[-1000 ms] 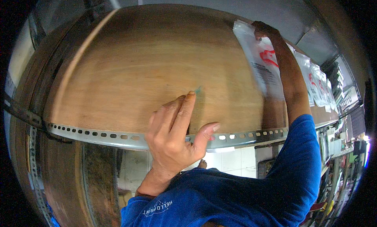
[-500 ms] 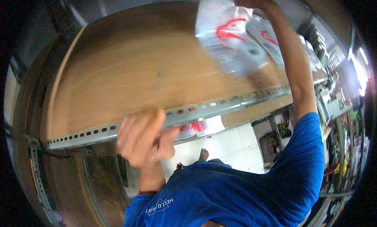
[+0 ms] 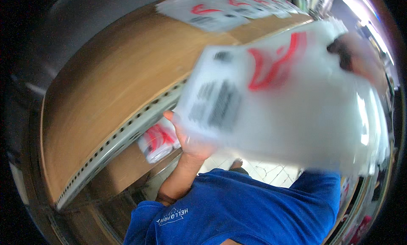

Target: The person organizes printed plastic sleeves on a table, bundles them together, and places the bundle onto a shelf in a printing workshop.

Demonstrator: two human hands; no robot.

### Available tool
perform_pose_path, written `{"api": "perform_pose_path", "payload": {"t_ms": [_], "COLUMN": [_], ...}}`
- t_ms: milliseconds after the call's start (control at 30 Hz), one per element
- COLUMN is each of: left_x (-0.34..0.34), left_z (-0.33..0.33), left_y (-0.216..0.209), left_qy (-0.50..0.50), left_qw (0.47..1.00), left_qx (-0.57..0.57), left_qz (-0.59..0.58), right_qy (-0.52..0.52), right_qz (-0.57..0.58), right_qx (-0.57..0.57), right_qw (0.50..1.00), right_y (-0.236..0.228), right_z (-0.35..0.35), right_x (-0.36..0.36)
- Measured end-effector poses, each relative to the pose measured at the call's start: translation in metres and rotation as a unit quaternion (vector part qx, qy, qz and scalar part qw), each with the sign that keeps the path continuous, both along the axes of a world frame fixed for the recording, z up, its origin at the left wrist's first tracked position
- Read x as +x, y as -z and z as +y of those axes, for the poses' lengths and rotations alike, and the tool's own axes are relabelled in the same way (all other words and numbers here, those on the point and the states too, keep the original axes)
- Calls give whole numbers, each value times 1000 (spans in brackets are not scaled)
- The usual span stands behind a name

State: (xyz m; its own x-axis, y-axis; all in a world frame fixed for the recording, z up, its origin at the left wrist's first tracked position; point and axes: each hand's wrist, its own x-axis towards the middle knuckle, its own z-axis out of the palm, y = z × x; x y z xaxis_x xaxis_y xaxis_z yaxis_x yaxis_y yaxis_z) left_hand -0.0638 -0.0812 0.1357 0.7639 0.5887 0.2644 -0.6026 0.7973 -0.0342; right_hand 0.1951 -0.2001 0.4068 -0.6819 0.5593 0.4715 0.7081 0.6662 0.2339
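Note:
A large stack of clear plastic bags [image 3: 292, 113] with a red print and dark lettering fills the middle and right, in front of the shelf. My left hand [image 3: 193, 145] holds its left end from below, the thumb showing at the edge and the other fingers hidden behind the plastic. At the upper right end, my right hand [image 3: 360, 58] grips the stack with bent fingers, smeared by motion. My right forearm is mostly hidden behind the bags.
More printed plastic bags [image 3: 203, 11] lie in a row at the back of the brown wooden shelf [image 3: 114, 79]. A perforated metal rail [image 3: 123, 137] edges its front. Below, a bundle of red-printed bags [image 3: 159, 141] rests on a lower shelf. White floor tiles [image 3: 271, 170] show underneath.
My right hand has come back from the far shelf to the right, with bags in it. My left hand, empty before, now holds their left end. The view has turned.

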Motion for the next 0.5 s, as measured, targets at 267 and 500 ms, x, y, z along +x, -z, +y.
{"api": "perform_pose_path", "payload": {"t_ms": [267,500], "left_x": [58,71], "left_z": [49,84], "left_y": [129,152], "left_qy": [303,426], "left_qw": [947,812], "left_qx": [104,328], "left_qz": [27,226], "right_qy": [-26,201], "right_qz": [-23,82], "right_qx": [21,81], "right_qw": [999,973], "right_y": [110,186], "right_z": [-71,-46], "right_x": [16,-101]}}
